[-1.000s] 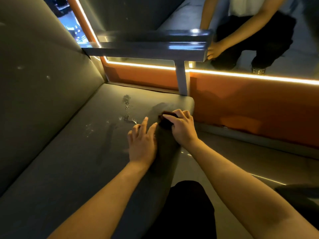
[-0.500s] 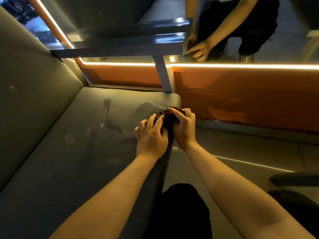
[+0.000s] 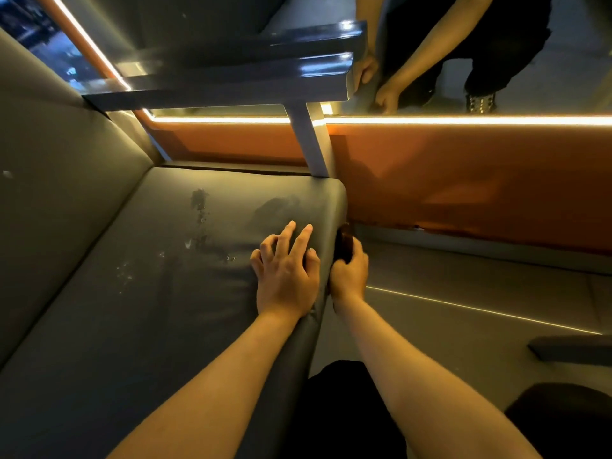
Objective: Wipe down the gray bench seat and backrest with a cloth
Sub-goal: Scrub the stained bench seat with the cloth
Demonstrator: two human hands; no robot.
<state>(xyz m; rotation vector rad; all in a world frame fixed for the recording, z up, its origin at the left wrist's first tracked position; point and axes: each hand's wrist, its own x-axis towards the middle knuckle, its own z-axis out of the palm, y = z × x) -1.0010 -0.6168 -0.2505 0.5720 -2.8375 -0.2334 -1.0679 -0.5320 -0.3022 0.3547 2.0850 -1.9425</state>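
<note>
Head view: 2 bare forearms are extended forward from the bottom edge, side by side.

Left hand (image 3: 284, 276) is laid palm-down on the gray bench seat (image 3: 132, 309), just inside its front edge and near the rounded corner. Fingers are spread and mostly straight; nothing is held. The upholstery is creased around the palm.

Right hand (image 3: 349, 276) is dropped over the front edge, just beside the left, with the wrist bent downward. Its fingers are curled round a dark cloth (image 3: 344, 241), which is pressed against the front face of the seat below the corner.

Only a small dark strip of cloth is seen above the knuckles; the rest is hidden by the hand and the seat edge. Right fingertips are not seen. The front face of the seat is viewed nearly edge-on, so contact there is hard to judge.

Wet smears (image 3: 198, 207) are noted on the seat beyond the left hand. The backrest (image 3: 49, 160) is seen at left with a few pale specks.

A gray shelf (image 3: 238, 77) on a post is set above the seat's far end. An orange panel (image 3: 463, 180) is topped by a lit strip (image 3: 463, 120). Above it a crouched figure in dark trousers is seen, cut off at the top edge.
</note>
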